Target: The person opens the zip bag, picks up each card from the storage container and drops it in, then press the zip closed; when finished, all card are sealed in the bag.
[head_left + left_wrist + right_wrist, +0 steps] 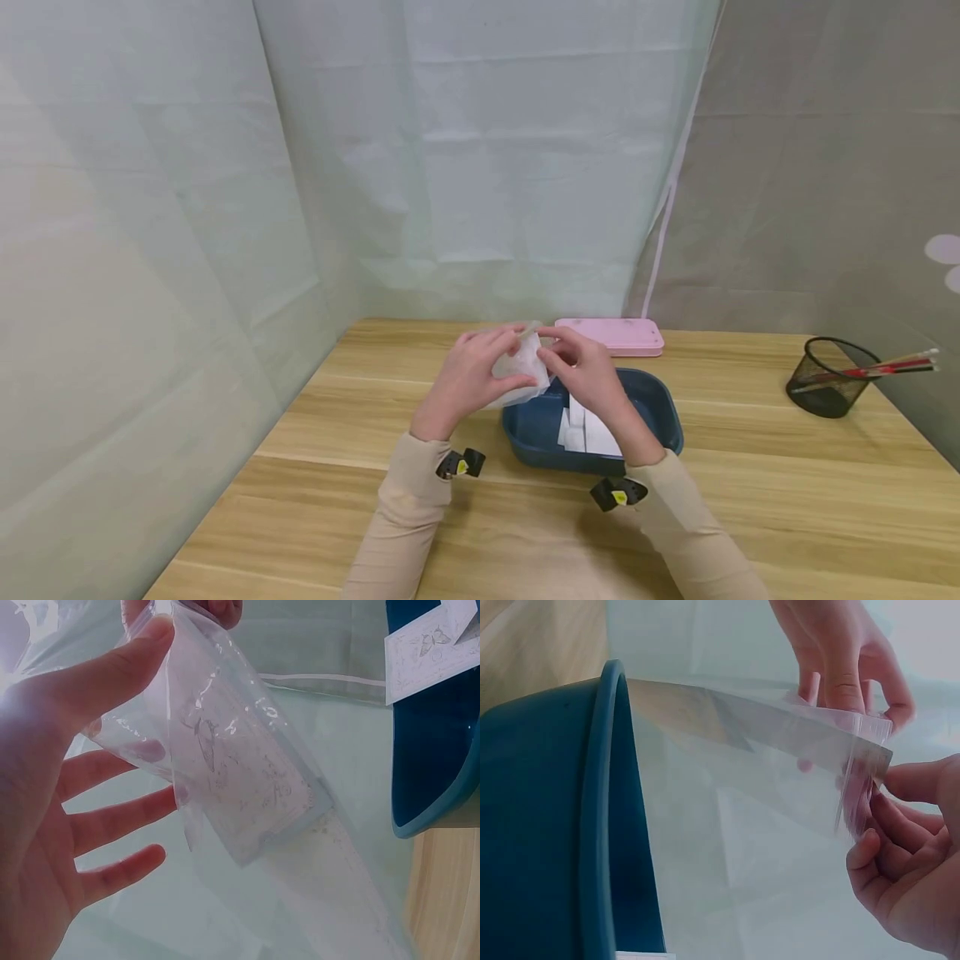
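Both hands hold a clear plastic bag (519, 371) over the left rim of a dark blue tray (660, 408). My left hand (465, 379) pinches the bag's top edge with its thumb, the other fingers spread behind the film (247, 787). A white card with a faint line drawing (259, 791) lies inside the bag. My right hand (581, 367) pinches the bag's sealed edge (866, 761) from the other side. In the right wrist view the left hand (847, 652) grips from above and the right hand (911, 877) from below. White cards (588, 433) lie in the tray.
A pink flat box (611, 336) lies behind the tray near the back curtain. A black mesh pen holder (828, 387) with pencils stands at the right of the wooden table (337, 433). Cloth curtains close off the left, back and right.
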